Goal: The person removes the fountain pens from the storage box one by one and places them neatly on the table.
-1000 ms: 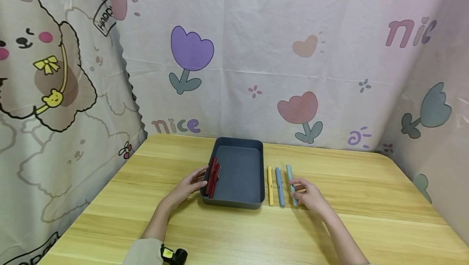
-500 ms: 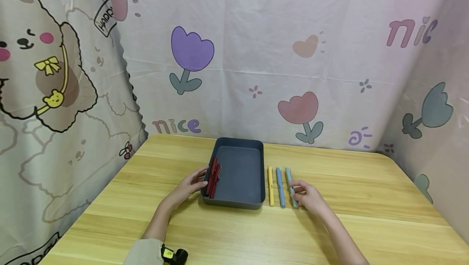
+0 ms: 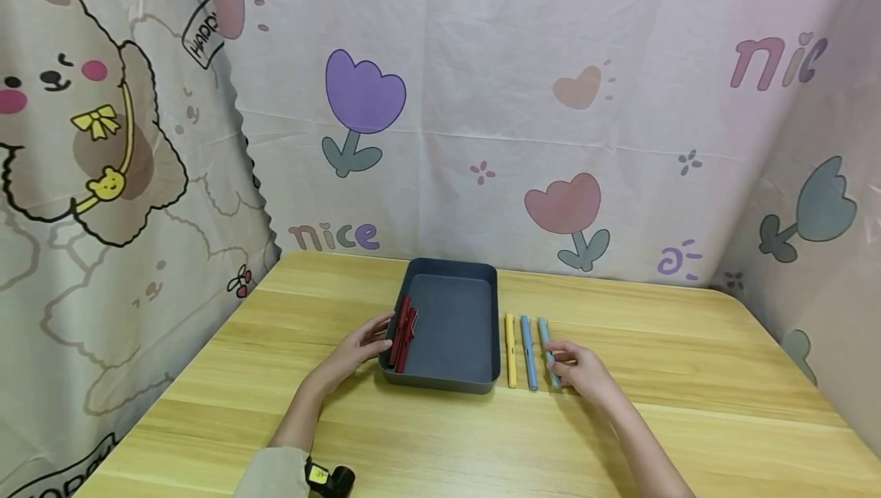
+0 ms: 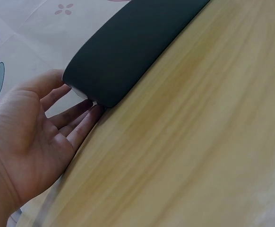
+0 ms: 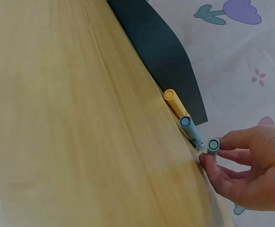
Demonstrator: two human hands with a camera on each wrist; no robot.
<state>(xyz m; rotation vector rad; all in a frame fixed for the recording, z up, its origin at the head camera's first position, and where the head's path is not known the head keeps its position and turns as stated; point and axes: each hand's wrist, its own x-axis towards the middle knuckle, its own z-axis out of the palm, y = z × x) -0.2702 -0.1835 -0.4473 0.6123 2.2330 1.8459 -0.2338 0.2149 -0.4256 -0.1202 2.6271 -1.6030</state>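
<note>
A dark grey tray (image 3: 454, 383) stands upright on the wooden table. Two dark red pens (image 3: 402, 337) lie lengthwise along its left wall. My left hand (image 3: 354, 346) rests against the outside of that wall, thumb and fingers touching the tray, as the left wrist view also shows. Right of the tray a yellow pen (image 3: 510, 353) and a blue pen (image 3: 528, 353) lie side by side. With thumb and fingers, my right hand (image 3: 581, 370) pinches a pale teal pen (image 3: 544, 332) beside them. Its round end faces the camera in the right wrist view.
The wooden table (image 3: 440, 444) reaches back to a printed curtain (image 3: 475, 100) just behind the tray. More curtain hangs along the left and right sides. A black wrist camera (image 3: 333, 480) sits at the left cuff.
The pale teal pen has slid slightly toward me and a little left in my right hand. The left hand and tray have stayed put; the head view has shifted slightly.
</note>
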